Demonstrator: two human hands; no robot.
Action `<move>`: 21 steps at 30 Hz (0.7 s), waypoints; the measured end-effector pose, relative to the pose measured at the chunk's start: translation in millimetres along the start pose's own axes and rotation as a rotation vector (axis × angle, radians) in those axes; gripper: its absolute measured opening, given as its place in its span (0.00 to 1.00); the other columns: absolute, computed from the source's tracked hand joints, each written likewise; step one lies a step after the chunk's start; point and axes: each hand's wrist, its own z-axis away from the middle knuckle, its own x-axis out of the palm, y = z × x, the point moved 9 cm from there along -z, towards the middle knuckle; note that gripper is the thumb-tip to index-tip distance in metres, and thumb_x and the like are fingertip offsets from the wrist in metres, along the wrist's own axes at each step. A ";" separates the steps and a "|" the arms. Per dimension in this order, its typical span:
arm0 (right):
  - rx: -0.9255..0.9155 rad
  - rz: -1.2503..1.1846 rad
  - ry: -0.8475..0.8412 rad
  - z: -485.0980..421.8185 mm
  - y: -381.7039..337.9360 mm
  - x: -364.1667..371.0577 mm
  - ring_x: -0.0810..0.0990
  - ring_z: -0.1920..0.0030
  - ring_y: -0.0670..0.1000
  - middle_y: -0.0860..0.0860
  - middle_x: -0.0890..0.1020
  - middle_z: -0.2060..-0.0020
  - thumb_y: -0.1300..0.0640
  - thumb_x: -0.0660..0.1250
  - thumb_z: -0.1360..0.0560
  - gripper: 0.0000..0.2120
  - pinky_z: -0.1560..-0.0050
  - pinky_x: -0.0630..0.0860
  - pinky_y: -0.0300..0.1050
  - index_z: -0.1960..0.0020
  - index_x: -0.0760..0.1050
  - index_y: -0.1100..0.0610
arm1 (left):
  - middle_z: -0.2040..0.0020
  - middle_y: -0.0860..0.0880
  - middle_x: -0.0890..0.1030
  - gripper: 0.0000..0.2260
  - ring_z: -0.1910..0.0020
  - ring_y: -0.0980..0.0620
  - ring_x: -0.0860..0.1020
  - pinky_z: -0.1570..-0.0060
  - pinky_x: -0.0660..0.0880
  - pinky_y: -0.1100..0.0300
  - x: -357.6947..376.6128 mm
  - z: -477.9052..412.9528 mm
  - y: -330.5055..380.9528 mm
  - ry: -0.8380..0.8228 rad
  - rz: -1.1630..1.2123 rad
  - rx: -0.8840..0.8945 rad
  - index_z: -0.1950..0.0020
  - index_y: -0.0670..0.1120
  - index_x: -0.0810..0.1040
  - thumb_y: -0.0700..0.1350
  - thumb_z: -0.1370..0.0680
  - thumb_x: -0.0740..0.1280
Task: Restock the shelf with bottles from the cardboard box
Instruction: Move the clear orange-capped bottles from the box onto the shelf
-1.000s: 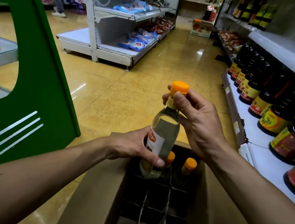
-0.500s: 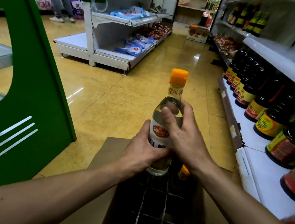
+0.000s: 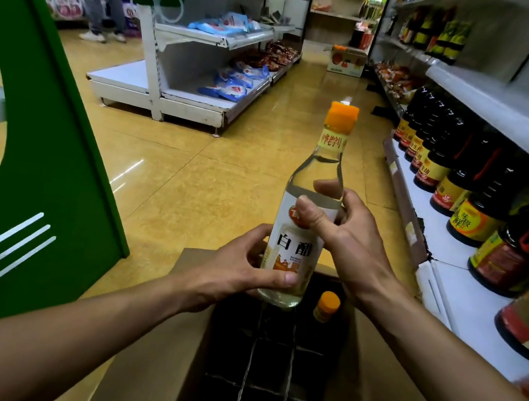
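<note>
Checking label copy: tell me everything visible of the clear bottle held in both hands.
The bottle is clear, glass by the look, with colourless liquid inside. It has an orange cap, a yellow neck band with red characters, and a white label printed 白醋 over an orange picture. It is nearly upright, top leaning slightly right, above the open cardboard box. The left hand grips its lower body; the right hand holds its upper label, thumb in front.

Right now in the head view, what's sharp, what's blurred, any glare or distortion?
Head view: the clear bottle reads sharp, gripped by the left hand and right hand; dark bottles on the shelf smear near the right frame edge; wide-angle bows the shelf lines; floor carries glare streaks; cardboard box interior is dim.
</note>
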 end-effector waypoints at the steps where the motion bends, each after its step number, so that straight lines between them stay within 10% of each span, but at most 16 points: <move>1: -0.001 -0.007 -0.005 -0.5 0.5 0.2 0.86 0.48 0.42 0.50 0.85 0.44 0.42 0.76 0.31 0.33 0.53 0.80 0.37 0.31 0.70 0.51 | 0.38 0.50 0.84 0.30 0.39 0.51 0.83 0.36 0.79 0.46 2.2 -1.1 1.1 0.005 0.013 0.009 0.29 0.58 0.71 0.49 0.27 0.79; 21: -0.047 -0.099 -0.056 -32.6 17.1 24.9 0.86 0.47 0.44 0.47 0.84 0.47 0.41 0.73 0.33 0.30 0.49 0.84 0.43 0.35 0.72 0.50 | 0.48 0.50 0.87 0.18 0.50 0.55 0.86 0.52 0.83 0.62 -7.1 -34.3 8.8 0.348 0.134 0.132 0.36 0.50 0.76 0.44 0.24 0.76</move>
